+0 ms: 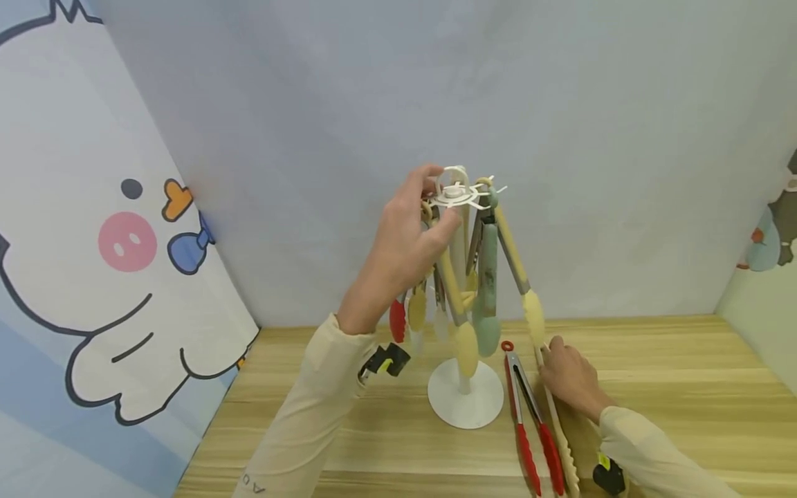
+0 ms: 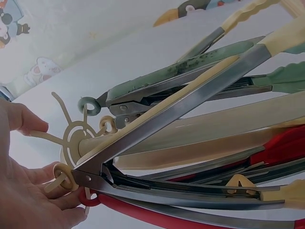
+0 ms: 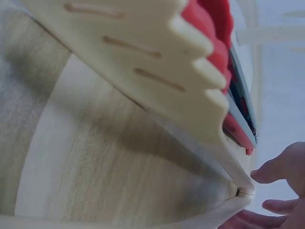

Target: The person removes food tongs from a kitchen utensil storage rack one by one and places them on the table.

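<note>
A white rotating stand [image 1: 465, 404] with a hook wheel [image 1: 456, 195] on top holds several hanging tongs. My left hand [image 1: 405, 235] holds the edge of the wheel, thumb in front, in the head view. Nearest it in the left wrist view is the ring of yellow tongs [image 2: 65, 175]; green tongs [image 2: 181, 71] hang beyond. On the table lie cream scalloped tongs [image 1: 553, 408], whose far end my right hand [image 1: 569, 377] pinches. The right wrist view shows the thumb and fingers around the joined end of these cream tongs [image 3: 200, 112].
Red-tipped tongs [image 1: 524, 415] lie on the wooden table [image 1: 672, 387], just left of the cream ones. More tongs with red tips [image 1: 397, 320] hang on the stand's left side. A pale backdrop [image 1: 311, 90] rises behind; a cartoon-printed panel [image 1: 81, 173] stands at left.
</note>
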A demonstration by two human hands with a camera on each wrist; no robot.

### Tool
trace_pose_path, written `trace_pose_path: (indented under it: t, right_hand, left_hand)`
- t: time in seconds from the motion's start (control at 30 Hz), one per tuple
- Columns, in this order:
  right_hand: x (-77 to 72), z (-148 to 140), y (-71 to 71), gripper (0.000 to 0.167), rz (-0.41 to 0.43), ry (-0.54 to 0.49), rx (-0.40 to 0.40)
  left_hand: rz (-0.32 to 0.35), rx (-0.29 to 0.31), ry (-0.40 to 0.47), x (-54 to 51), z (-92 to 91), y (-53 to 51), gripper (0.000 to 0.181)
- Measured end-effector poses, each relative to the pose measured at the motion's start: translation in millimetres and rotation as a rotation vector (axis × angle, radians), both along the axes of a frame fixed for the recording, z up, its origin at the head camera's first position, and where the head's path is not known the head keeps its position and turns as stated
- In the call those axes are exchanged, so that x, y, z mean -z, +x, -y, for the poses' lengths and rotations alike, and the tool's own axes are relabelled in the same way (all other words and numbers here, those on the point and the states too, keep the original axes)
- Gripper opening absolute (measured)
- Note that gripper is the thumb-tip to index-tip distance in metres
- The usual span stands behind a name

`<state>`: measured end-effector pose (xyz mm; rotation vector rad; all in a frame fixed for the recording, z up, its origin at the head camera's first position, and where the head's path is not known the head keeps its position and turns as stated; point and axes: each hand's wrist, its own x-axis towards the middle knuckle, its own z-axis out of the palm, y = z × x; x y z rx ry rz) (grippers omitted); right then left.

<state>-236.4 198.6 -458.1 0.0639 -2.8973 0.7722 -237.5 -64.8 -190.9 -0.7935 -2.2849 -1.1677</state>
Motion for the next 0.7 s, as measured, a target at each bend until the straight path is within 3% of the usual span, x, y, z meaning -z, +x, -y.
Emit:
trace_pose_path:
  t: [0.27,0.7]
  right_hand:
    - [-7.6,-8.0,2.7,0.031,-0.101,-0.065,-0.023]
    - [-36.8,-19.5,5.1,0.024,-0.244,-0.21,-0.05]
  left_hand:
    - [0.003,0.013,0.011,1.6,1.9,-1.2,0.05]
    - [-0.005,0.015,0.008,3.1,-1.6,-3.7,0.051]
